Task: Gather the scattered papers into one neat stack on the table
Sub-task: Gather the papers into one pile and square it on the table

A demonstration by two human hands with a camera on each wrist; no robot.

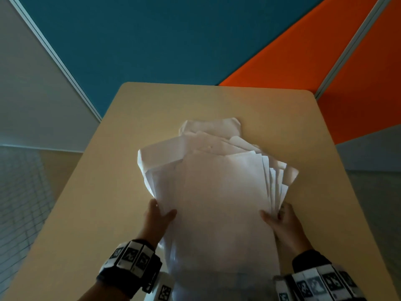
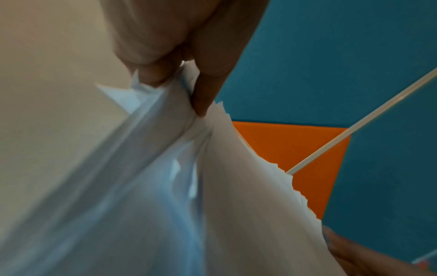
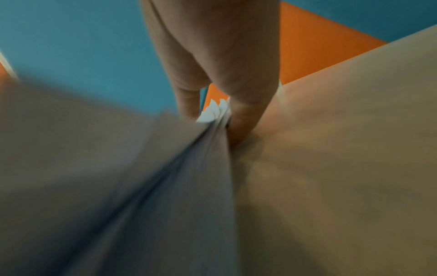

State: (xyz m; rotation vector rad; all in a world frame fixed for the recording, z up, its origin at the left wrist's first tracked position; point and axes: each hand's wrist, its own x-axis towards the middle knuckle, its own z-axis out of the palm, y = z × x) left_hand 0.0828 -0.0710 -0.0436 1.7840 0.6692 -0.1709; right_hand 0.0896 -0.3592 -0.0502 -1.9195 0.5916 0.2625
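Note:
A loose bundle of white papers (image 1: 221,192) is gathered between both hands over the beige table (image 1: 134,105). Its sheets are fanned out and uneven at the far end and on the right side. My left hand (image 1: 159,213) grips the bundle's left edge, thumb on top. My right hand (image 1: 280,216) grips the right edge the same way. In the left wrist view the thumb (image 2: 208,84) pinches the papers (image 2: 177,168) against the fingers beneath. In the right wrist view, blurred, the fingers (image 3: 246,112) clamp the paper edges (image 3: 212,112).
The table's far edge (image 1: 217,84) meets blue (image 1: 152,40) and orange partition panels (image 1: 358,83). Bare table surface lies to the left, right and beyond the papers. A white marked object (image 1: 162,290) sits at the near edge below the left wrist.

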